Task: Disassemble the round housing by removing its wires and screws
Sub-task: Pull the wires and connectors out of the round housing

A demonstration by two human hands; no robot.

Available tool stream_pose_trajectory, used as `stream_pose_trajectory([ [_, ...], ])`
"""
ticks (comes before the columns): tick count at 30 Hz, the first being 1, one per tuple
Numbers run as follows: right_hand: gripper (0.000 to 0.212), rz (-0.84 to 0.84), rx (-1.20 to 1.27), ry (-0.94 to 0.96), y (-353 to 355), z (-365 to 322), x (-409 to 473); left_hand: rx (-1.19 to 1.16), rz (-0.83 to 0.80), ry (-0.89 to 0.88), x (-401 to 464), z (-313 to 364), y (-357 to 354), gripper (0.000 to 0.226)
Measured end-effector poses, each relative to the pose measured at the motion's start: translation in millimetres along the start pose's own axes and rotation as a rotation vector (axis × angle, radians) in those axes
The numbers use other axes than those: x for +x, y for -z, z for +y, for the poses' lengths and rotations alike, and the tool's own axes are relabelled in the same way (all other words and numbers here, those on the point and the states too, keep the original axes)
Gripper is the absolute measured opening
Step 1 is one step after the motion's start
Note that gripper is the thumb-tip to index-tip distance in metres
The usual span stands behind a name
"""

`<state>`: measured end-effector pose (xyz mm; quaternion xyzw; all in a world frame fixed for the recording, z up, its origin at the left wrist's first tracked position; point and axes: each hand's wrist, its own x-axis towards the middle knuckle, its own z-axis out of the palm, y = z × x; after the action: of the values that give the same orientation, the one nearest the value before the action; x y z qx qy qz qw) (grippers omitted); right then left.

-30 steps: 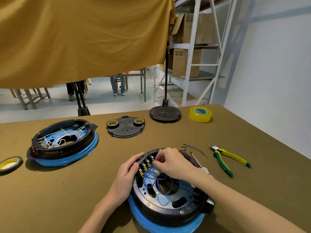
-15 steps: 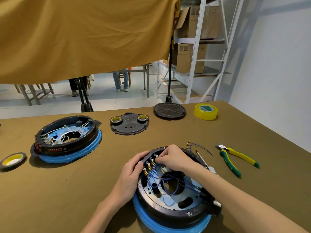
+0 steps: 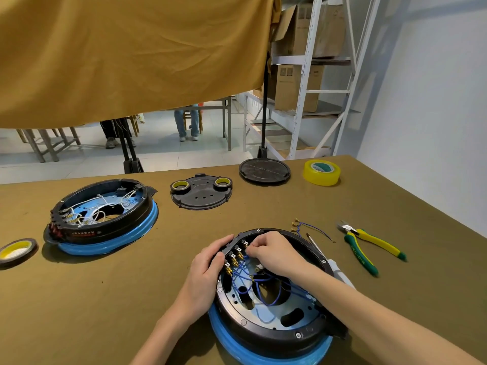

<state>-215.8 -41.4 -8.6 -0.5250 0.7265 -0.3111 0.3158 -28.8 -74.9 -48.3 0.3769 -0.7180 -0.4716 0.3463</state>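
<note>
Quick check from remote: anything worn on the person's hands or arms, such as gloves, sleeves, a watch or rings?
Nothing visible. The left hand and right hand are bare, with no gloves and no rings in sight. Both forearms are uncovered as far as the frame shows; no sleeves, watch or wristband appear.

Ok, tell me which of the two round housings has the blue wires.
The near black round housing on a blue ring, under both hands, holds blue wires; the far-left housing has white wires.

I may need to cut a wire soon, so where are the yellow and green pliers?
The pliers lie on the table at the right of the head view, just right of the housing being worked on, beside a loose blue wire.
</note>
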Motion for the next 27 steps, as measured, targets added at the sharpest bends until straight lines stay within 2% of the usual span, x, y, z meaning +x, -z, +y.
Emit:
stream_pose_trajectory([
  [4, 0.031, 0.042, -0.088, 0.041, -2.1, -0.6, -3.3, 0.003, 0.001, 0.001, -0.3, 1.1, 0.5, 0.051],
  [7, 0.022, 0.111, -0.129, 0.087, 1.6, -1.3, -8.2, -0.006, 0.000, -0.003, -0.4, 1.8, 0.9, 0.050],
  [10, 0.013, 0.185, -0.278, 0.253, 2.5, -0.3, -19.0, -0.012, -0.012, 0.000, -0.7, 1.4, 1.1, 0.049],
  [13, 0.015, 0.220, -0.420, 0.425, 2.5, 0.2, -28.0, -0.018, -0.018, -0.003, -0.3, 1.0, 1.3, 0.049],
  [18, 0.011, 0.067, -0.468, 0.366, 1.0, -2.9, -27.8, -0.008, -0.016, -0.026, -0.6, 1.5, 1.0, 0.049],
  [23, 0.017, 0.044, -0.544, 0.357, 0.8, -8.2, -21.6, -0.005, -0.007, -0.023, 0.0, 1.0, 1.3, 0.047],
  [27, 0.016, 0.093, -0.584, 0.404, -2.3, -3.5, -23.0, -0.004, -0.004, -0.021, 0.8, -1.2, 1.2, 0.046],
])
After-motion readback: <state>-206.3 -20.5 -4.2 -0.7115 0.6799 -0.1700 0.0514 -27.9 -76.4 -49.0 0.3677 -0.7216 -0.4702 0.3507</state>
